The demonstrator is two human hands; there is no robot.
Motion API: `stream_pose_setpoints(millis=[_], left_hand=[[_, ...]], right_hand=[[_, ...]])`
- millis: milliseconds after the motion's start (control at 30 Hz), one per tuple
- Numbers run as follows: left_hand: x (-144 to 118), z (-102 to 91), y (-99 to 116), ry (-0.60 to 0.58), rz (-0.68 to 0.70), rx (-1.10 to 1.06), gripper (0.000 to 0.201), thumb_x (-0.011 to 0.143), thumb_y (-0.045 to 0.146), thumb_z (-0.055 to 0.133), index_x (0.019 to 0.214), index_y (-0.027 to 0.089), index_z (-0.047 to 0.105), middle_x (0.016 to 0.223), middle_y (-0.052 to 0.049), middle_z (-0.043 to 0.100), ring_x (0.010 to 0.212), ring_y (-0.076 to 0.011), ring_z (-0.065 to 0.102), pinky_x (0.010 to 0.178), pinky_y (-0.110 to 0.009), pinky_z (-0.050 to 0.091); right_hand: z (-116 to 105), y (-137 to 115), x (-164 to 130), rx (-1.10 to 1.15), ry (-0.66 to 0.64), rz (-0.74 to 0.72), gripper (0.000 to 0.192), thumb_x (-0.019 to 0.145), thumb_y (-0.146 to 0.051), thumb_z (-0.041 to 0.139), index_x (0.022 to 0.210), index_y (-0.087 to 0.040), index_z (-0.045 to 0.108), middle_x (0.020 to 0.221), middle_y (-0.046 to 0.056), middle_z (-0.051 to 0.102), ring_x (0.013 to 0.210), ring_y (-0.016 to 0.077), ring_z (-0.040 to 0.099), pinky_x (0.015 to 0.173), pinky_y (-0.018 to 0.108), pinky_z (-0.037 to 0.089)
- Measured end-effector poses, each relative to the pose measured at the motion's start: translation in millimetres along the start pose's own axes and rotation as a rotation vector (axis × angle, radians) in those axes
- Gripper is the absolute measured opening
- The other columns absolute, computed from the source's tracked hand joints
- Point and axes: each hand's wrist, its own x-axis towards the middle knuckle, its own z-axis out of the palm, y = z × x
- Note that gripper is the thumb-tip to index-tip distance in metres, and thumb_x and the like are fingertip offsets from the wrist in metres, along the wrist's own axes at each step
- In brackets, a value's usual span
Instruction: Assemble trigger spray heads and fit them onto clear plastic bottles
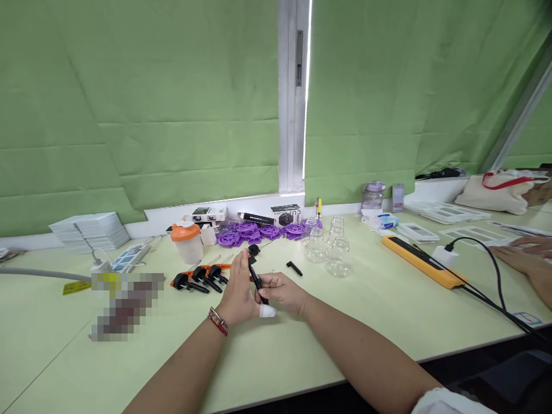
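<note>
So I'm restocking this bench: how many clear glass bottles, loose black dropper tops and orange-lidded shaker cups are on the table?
Clear glass bottles, clustered beside the purple plastic parts: about 6
Black dropper tops lying loose: 3
Black dropper top held in both hands, left hand and right hand: 1
Orange-lidded translucent shaker cup: 1
Total: about 11

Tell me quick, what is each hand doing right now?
Left hand: closed on the black stick-shaped part.
Right hand: closed on the same black part, lower end.

Pale green table point(353, 322) – w/ glass jars point(330, 250), purple discs point(259, 232), orange-lid cup point(186, 241), yellow bar point(420, 260), card stack point(90, 230).
</note>
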Motion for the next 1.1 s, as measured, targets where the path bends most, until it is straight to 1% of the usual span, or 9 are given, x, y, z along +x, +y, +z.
stream_pose_setpoints(millis=[100,233,333,433,533,633,733,833,1100], left_hand=[[-1,-0.8,-1,0.005,-0.010,-0.015,0.098,0.036,0.014,0.080,0.128,0.020,0.047,0.142,-0.014,0.035,0.137,-0.0363,0.018,0.113,-0.049,0.009],[-2,-0.8,-7,-0.013,0.029,0.037,0.102,0.036,0.017,0.081,0.131,0.017,0.045,0.144,-0.016,0.032,0.137,-0.0375,0.019,0.113,-0.048,0.011],[-3,0.6,-13,-0.045,0.077,0.141,0.112,0.037,0.027,0.081,0.138,0.015,0.035,0.145,-0.019,0.029,0.136,-0.0400,0.018,0.111,-0.054,0.013],[-2,1.6,-17,-0.096,0.133,0.310,0.123,0.041,0.038,0.078,0.144,0.013,0.018,0.146,-0.022,0.023,0.136,-0.0434,0.016,0.106,-0.062,0.017],[-2,1.7,-16,-0.134,0.167,0.420,0.129,0.044,0.045,0.076,0.147,0.013,0.004,0.146,-0.024,0.018,0.135,-0.0442,0.015,0.104,-0.063,0.022],[-3,2.3,-12,-0.147,0.172,0.474,0.130,0.047,0.048,0.074,0.147,0.013,-0.002,0.146,-0.025,0.015,0.135,-0.0441,0.014,0.102,-0.063,0.025],[-3,3.5,-6,-0.142,0.173,0.505,0.128,0.048,0.048,0.073,0.146,0.013,-0.001,0.144,-0.024,0.017,0.134,-0.0435,0.017,0.102,-0.061,0.027],[-3,4.3,0,-0.126,0.187,0.524,0.124,0.049,0.046,0.072,0.146,0.013,0.002,0.140,-0.023,0.023,0.131,-0.0421,0.023,0.102,-0.059,0.029],[-2,1.4,7,-0.109,0.231,0.525,0.115,0.052,0.042,0.071,0.145,0.017,0.008,0.135,-0.017,0.034,0.124,-0.0356,0.035,0.100,-0.052,0.033]], right_hand=[[-1,2,0,0.015,-0.010,0.003,0.030,0.071,-0.037,0.072,0.085,-0.011,0.065,0.068,0.002,0.061,0.063,0.0116,0.053,0.067,0.028,0.039],[-3,2,-1,0.028,-0.009,0.018,0.029,0.071,-0.038,0.072,0.080,-0.011,0.064,0.068,0.003,0.061,0.062,0.0123,0.052,0.067,0.028,0.039],[-2,2,-1,0.040,-0.001,0.027,0.029,0.072,-0.037,0.071,0.079,-0.010,0.065,0.068,0.003,0.061,0.064,0.0126,0.053,0.068,0.027,0.038],[0,0,-2,0.077,-0.006,0.026,0.028,0.072,-0.036,0.071,0.076,-0.009,0.065,0.068,0.004,0.060,0.065,0.0126,0.053,0.068,0.027,0.037],[1,-1,-2,0.114,-0.017,0.024,0.028,0.071,-0.035,0.072,0.074,-0.009,0.064,0.068,0.004,0.061,0.065,0.0128,0.054,0.068,0.026,0.037],[2,-2,-2,0.137,-0.016,0.035,0.028,0.070,-0.036,0.073,0.076,-0.009,0.064,0.067,0.003,0.061,0.065,0.0125,0.054,0.068,0.026,0.037],[2,-3,-2,0.144,-0.018,0.051,0.030,0.068,-0.037,0.074,0.075,-0.010,0.064,0.066,0.003,0.061,0.064,0.0120,0.053,0.066,0.025,0.037],[2,-4,-3,0.148,-0.013,0.064,0.030,0.068,-0.037,0.074,0.075,-0.010,0.064,0.066,0.003,0.061,0.062,0.0119,0.054,0.065,0.025,0.037],[2,-4,-2,0.197,-0.028,0.104,0.036,0.066,-0.037,0.076,0.087,-0.011,0.062,0.068,0.003,0.062,0.062,0.0115,0.054,0.061,0.024,0.037]])
